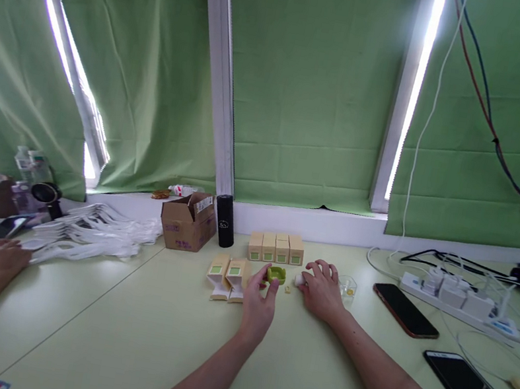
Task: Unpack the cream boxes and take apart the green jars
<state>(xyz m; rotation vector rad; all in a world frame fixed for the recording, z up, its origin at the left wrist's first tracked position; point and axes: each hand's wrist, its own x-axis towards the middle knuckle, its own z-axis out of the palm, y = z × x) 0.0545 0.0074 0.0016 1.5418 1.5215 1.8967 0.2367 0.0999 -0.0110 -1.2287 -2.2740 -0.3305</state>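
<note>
while the left hand (260, 302) is curling its thumb and fingers around a hollow, rounded green piece (276, 279), the right hand (323, 291) is gripping a small, partly hidden white piece (299, 280) between bent, nearly closed fingers. the green piece is being held just right of two tan card cartons (218, 269) whose flaps are jutting open. a small yellowish bit (287, 289) is lying between the hands on the smooth, pale tabletop (286, 387). a clear, glossy container (349, 283) is standing beside the right hand; four closed, square-edged boxes (269, 248) are forming a row behind.
</note>
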